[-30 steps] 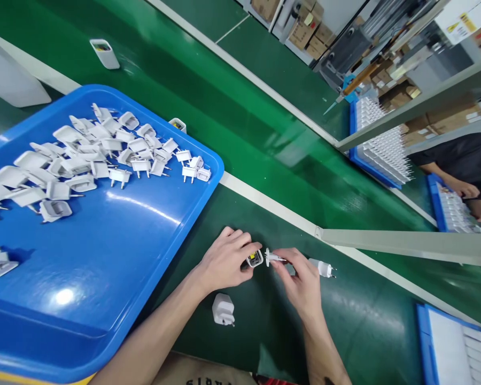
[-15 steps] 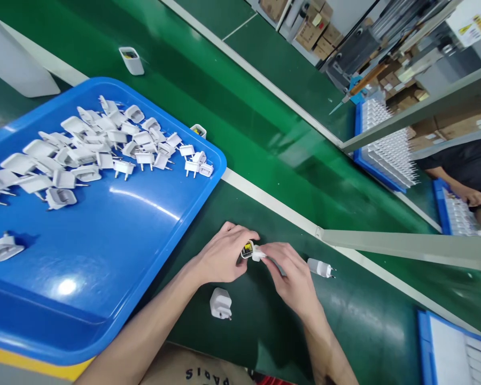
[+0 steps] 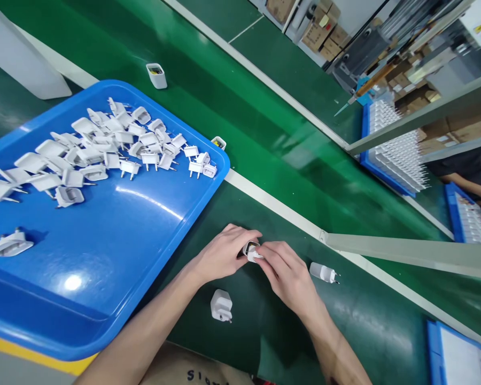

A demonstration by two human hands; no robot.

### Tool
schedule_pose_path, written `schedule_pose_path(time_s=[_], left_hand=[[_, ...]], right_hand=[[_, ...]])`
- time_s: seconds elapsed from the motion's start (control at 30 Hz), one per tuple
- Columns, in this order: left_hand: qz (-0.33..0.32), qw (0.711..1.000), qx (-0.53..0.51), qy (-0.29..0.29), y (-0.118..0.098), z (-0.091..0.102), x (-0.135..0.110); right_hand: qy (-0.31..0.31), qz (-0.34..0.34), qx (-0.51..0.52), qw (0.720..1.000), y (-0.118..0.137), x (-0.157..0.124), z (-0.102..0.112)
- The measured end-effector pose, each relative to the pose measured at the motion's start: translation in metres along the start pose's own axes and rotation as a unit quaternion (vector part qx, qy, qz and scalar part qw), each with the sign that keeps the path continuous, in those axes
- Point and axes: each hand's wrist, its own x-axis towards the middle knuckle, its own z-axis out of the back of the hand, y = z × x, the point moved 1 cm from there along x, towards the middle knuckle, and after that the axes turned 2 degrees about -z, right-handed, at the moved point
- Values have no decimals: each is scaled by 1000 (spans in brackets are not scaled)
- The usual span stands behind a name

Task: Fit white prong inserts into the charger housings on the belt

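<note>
My left hand (image 3: 223, 252) grips a small white charger body (image 3: 250, 249) over the dark green mat. My right hand (image 3: 282, 272) pinches a white plug cover against the open end of that body, so both hands meet at it. A finished white plug (image 3: 221, 306) lies on the mat just below my left wrist. Another white plug (image 3: 323, 272) with its two pins pointing right lies beside my right hand.
A big blue tray (image 3: 116, 256) at the left holds several loose white plug covers (image 3: 104, 149). Two open charger bodies (image 3: 156, 75) ride the green conveyor belt (image 3: 240, 107). At the right stand a metal rail (image 3: 409, 251), blue trays of parts (image 3: 396, 155) and another person's arm (image 3: 471, 184).
My right hand brought the plug cover left and pushed it onto the charger body in my left hand. The bodies on the belt sit further right in the view.
</note>
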Motion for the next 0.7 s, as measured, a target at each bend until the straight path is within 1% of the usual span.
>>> schedule_pose_path(time_s=[0.2,0.3,0.4,0.57,0.7], left_hand=[[-12,1000,0,8,1,0,1],[-18,1000,-3,4,2,-1,0],[-26,1000,-10,-4,2,-1,0],[-22,1000,-19,-9,2,-1,1],[-14,1000,-12,-14,4,-3,0]], right_hand=[[42,-27,-69,996,-5,2,-6],[58,-20,-101,993,-3,3,-6],[61,-15,-141,988,3,6,-6],[51,-25,-221,974,13,7,-14],[15,-43,-248,968,18,1,-26]])
